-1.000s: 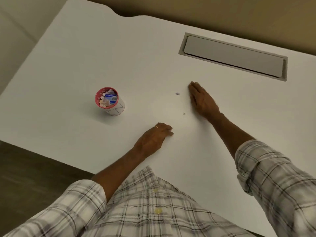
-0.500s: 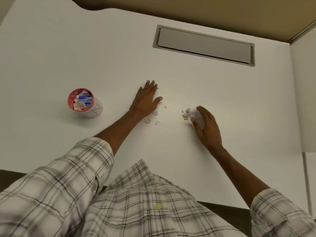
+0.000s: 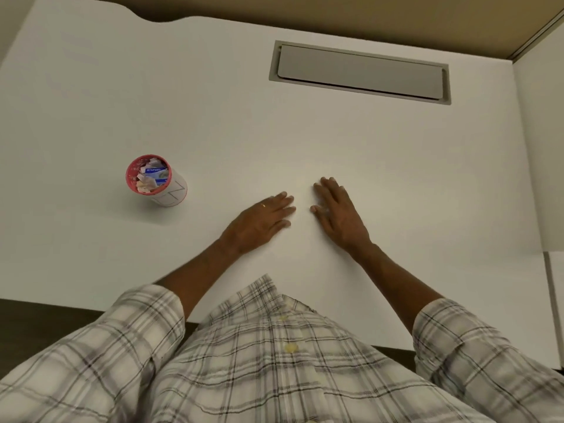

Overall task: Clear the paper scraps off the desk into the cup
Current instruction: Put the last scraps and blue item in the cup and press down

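A paper cup [image 3: 157,181] with a red rim stands on the white desk [image 3: 213,117] at the left, filled with crumpled paper scraps [image 3: 151,175]. My left hand [image 3: 262,219] lies flat on the desk to the right of the cup, fingers straight and pointing right. My right hand [image 3: 337,213] lies flat just beside it, fingers pointing up and left. The fingertips of both hands nearly meet. No loose scrap shows on the desk; anything under the palms is hidden.
A grey rectangular cable hatch [image 3: 360,71] is set into the desk at the back right. A white side panel [image 3: 537,148] stands along the right edge. The desk's front edge runs just before my plaid shirt [image 3: 274,361].
Both hands have swept toward each other and now lie flat side by side. The small scraps seen between them half a second ago are out of sight.
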The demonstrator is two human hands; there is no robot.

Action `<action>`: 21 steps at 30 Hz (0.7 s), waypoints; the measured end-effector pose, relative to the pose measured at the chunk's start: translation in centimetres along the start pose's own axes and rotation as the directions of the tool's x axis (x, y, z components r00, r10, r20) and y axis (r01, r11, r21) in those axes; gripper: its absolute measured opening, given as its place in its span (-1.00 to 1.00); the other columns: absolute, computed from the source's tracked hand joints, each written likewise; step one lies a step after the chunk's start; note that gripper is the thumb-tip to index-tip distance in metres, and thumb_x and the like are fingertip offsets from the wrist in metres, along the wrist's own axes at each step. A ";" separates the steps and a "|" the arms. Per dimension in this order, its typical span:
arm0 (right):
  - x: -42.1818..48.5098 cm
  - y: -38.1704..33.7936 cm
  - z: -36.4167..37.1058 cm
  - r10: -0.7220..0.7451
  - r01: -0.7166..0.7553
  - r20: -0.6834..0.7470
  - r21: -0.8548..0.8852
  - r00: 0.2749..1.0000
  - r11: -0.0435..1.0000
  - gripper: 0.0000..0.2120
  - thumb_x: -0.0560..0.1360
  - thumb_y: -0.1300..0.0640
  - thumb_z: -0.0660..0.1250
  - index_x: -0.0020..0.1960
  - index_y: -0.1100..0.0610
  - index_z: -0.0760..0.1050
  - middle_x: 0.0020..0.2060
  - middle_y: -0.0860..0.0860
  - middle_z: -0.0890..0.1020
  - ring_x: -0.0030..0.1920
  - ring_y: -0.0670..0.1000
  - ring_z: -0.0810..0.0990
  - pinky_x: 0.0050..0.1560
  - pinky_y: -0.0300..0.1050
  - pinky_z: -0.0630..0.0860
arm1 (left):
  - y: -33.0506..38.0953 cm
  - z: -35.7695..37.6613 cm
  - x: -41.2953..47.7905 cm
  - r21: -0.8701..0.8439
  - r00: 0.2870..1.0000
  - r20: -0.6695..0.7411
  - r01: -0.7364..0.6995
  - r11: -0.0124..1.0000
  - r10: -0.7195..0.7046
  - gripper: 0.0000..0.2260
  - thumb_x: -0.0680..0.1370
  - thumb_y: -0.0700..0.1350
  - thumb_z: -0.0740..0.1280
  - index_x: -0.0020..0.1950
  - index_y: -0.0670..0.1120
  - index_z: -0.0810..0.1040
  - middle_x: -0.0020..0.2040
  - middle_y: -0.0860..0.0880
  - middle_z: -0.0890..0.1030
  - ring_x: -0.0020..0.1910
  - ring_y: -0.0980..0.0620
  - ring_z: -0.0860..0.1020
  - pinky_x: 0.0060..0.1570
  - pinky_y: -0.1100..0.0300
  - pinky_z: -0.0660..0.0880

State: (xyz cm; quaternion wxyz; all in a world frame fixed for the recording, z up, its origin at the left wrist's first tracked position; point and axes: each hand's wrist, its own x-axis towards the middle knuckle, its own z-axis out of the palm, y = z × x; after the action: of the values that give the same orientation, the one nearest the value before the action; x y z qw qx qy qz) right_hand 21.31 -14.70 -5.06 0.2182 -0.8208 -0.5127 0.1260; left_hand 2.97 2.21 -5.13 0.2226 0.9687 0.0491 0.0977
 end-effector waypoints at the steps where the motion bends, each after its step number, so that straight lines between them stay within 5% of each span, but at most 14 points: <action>1: -0.2 -0.2 0.3 -0.047 0.047 0.000 -0.014 0.999 0.999 -0.57 0.69 0.09 0.21 0.52 0.22 0.36 0.53 0.16 0.37 0.59 0.16 0.24 0.59 0.14 0.20 | 0.0 0.1 -0.7 -0.002 0.999 -0.053 -0.011 1.000 0.011 -0.71 0.61 -0.14 0.36 0.31 -0.19 0.59 0.38 -0.12 0.54 0.43 -0.05 0.46 0.42 0.08 0.39; 7: -3.5 0.6 -0.1 -0.206 0.205 0.002 -0.099 0.979 0.974 -0.68 0.62 0.27 0.29 0.36 0.25 0.53 0.39 0.16 0.55 0.43 0.18 0.50 0.37 0.10 0.52 | -0.7 -0.3 -3.4 -0.053 0.966 -0.213 0.141 0.989 -0.149 -0.85 0.55 -0.21 0.44 0.10 -0.18 0.71 0.13 -0.11 0.67 0.13 -0.05 0.65 0.10 0.05 0.61; 10: -4.9 1.0 -0.8 -0.251 0.256 0.049 -0.179 0.967 0.950 -0.66 0.65 0.24 0.26 0.41 0.25 0.50 0.41 0.17 0.53 0.44 0.21 0.48 0.43 0.23 0.44 | -1.2 -0.7 -3.5 -0.032 0.970 -0.210 0.118 0.993 -0.122 -0.83 0.55 -0.19 0.44 0.11 -0.19 0.70 0.10 -0.11 0.68 0.10 -0.07 0.64 0.10 0.02 0.59; 16: -7.8 0.6 -1.1 -0.153 0.183 0.179 -0.166 0.972 0.969 -0.49 0.72 0.10 0.08 0.64 0.05 0.09 0.60 0.08 0.24 0.62 0.14 0.16 0.61 0.10 0.16 | -0.6 -1.2 -2.9 0.078 0.971 -0.137 0.210 0.975 -0.198 -0.55 0.58 0.12 0.33 0.45 0.04 0.45 0.40 0.06 0.46 0.40 0.04 0.41 0.33 0.07 0.38; 21: -7.1 -0.8 -0.6 -0.082 0.105 0.133 -0.176 0.988 0.979 -0.49 0.72 0.02 0.07 0.63 0.11 0.12 0.60 0.10 0.24 0.60 0.15 0.19 0.61 0.11 0.16 | 0.4 -0.4 -1.3 0.301 0.996 0.048 0.056 0.952 -0.073 -0.59 0.67 0.14 0.08 0.51 0.13 0.36 0.56 0.05 0.30 0.54 0.04 0.27 0.43 0.04 0.22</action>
State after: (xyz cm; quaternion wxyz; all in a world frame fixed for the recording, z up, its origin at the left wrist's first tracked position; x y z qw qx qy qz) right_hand 17.80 -20.89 -4.28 0.1152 -0.8028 -0.5727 0.1195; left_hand 1.61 1.86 -4.87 0.0777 0.9916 0.0884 0.0536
